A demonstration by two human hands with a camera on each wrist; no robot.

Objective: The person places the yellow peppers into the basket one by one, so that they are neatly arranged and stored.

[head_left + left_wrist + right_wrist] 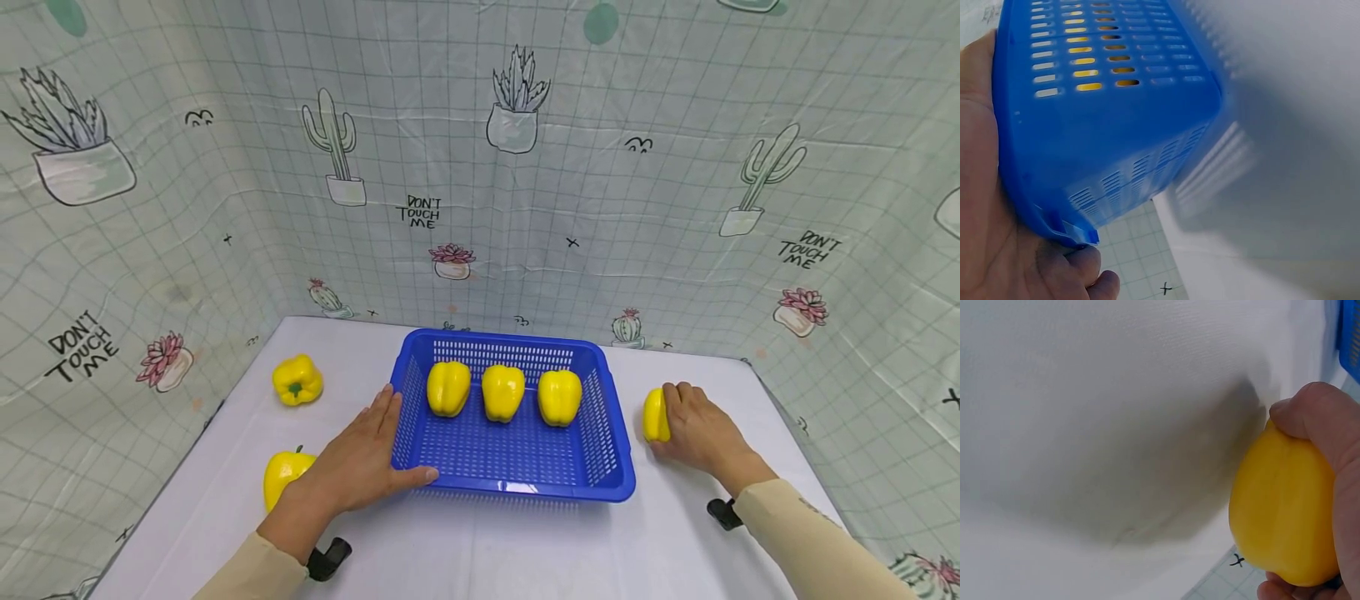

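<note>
The right hand point(701, 429) grasped a yellow bell pepper point(656, 415) to the right of the blue basket point(495, 450). The right wrist view showed what the head view largely hid: the thumb pressed at one end of the pepper and fingertips curled at the other, around smooth, glossy, gently lobed skin. Whether that pepper touched the table point(517, 550) could not be told.

The left hand point(352, 467) lay against the basket's near left corner, fingers extended along the left rim and thumb on the front edge, without clasping it. The left wrist view alone gave the outside of the basket's walls close up, pierced by rows of rounded slots, with yellow glimpsed through some.

Inside the basket, a rectangular, plastic-looking one, three rounded yellow peppers point(503, 393) stood in a row toward its far side. Left of the basket lay a stem-forward pepper point(298, 381) and, nearer, a pepper partly behind the left hand point(282, 479). Beyond the basket hung creased, grid-printed cloth point(450, 150) with potted-plant drawings.
</note>
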